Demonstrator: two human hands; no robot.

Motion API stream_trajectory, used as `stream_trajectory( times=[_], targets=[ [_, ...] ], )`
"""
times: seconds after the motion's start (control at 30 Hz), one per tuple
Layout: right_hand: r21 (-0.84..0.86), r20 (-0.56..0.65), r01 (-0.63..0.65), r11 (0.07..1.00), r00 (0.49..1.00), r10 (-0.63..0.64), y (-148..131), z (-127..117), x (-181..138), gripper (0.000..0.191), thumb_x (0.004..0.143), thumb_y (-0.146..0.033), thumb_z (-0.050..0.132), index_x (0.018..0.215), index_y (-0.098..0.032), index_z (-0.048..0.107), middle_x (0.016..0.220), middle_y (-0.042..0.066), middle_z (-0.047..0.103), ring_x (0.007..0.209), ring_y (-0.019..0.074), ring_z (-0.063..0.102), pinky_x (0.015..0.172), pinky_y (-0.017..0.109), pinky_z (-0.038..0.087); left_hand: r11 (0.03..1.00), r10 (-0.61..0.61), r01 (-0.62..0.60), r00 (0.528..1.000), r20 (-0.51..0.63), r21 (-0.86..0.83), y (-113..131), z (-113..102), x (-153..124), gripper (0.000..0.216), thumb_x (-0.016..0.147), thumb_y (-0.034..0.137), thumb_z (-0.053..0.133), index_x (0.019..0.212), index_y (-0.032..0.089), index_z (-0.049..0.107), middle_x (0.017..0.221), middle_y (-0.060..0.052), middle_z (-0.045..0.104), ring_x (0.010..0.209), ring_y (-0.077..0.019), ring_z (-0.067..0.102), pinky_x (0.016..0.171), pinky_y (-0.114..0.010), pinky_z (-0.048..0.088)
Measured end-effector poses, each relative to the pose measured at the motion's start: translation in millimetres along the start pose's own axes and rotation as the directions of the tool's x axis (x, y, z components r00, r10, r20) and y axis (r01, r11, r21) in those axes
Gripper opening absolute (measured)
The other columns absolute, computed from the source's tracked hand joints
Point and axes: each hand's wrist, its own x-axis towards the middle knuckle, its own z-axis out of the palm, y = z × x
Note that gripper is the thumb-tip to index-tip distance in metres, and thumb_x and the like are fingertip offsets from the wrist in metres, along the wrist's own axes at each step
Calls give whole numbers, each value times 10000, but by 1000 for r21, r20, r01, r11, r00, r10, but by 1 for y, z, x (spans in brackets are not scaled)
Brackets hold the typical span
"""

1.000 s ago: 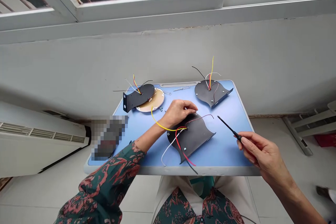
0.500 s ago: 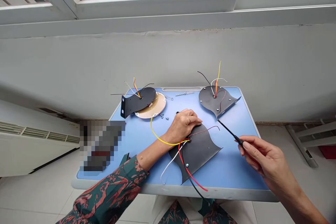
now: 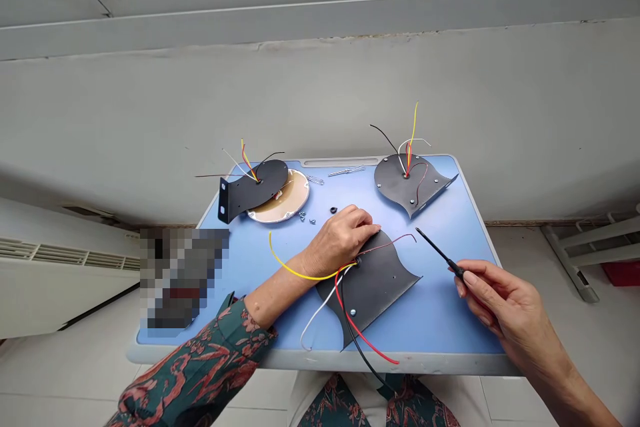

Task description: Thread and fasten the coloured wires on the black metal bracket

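My left hand (image 3: 345, 233) is closed on the far edge of a black metal plate (image 3: 377, 293), with its fingertips partly hidden. Yellow, white, red, black and thin brown wires come through a hole in that plate, and the yellow wire (image 3: 295, 275) arches over my left wrist. One screw (image 3: 353, 312) sits near the plate's left side. In my right hand (image 3: 495, 293) is a slim black screwdriver (image 3: 440, 253), held by its handle. Its tip points up and left, apart from the plate.
At back right lies a similar wired plate (image 3: 395, 190) with screws around it. Another wired plate (image 3: 250, 190) overlaps a round tan disc (image 3: 295, 200) at back left. Loose screws (image 3: 303, 216), a small black ring (image 3: 333, 210) and metal pins (image 3: 346, 171) lie on the blue table (image 3: 450, 333).
The camera view has tilted down slightly, shifting the scene upward. The small black ring beyond my left hand shows more fully. Both hands keep their grips.
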Motion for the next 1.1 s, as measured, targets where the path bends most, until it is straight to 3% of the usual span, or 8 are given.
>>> stream_trajectory(
  times=[0.37, 0.67, 0.97, 1.03, 1.1],
  targets=[
    [-29, 10, 24, 999, 1000, -23, 0, 1, -2, 429, 812, -549, 752, 1033, -182, 724, 704, 34, 633, 443, 67, 374, 395, 234, 242, 997, 42, -33, 990, 138, -67, -2, -8, 5, 299, 1035, 123, 381, 1047, 155, 678, 948, -102, 706, 835, -174, 600, 753, -304, 539],
    [-57, 18, 27, 998, 1000, -26, 3, 2, -4, 418, 829, -549, 745, 1024, -181, 727, 705, 25, 620, 477, 71, 410, 414, 231, 287, 994, 38, -32, 998, 56, -104, -2, -1, 9, 247, 1027, 91, 424, 974, 159, 656, 890, -71, 695, 799, -158, 571, 718, -271, 503],
    [-89, 19, 66, 994, 998, -64, -1, -1, -3, 414, 834, -558, 730, 1020, -189, 739, 699, 29, 631, 459, 73, 405, 396, 233, 290, 967, -100, 102, 995, 20, -234, -1, 2, 10, 219, 991, 90, 529, 892, 162, 710, 843, -53, 687, 776, -140, 602, 706, -252, 513],
    [-190, 3, 126, 974, 992, -128, -15, -2, 0, 389, 840, -550, 721, 1008, -200, 752, 694, 35, 646, 475, 92, 448, 407, 241, 330, 931, -177, 176, 984, 26, -320, 0, 4, 10, 183, 970, 109, 585, 884, 175, 733, 837, -43, 692, 784, -140, 627, 716, -255, 526],
    [-386, 22, 241, 891, 968, -252, -36, -1, 5, 318, 854, -510, 708, 963, -219, 773, 704, 44, 682, 538, 124, 536, 468, 254, 409, 881, -247, 250, 967, 59, -401, 0, 5, 10, 149, 934, 107, 642, 868, 184, 751, 820, -32, 702, 794, -145, 652, 746, -270, 540]
  ],
)
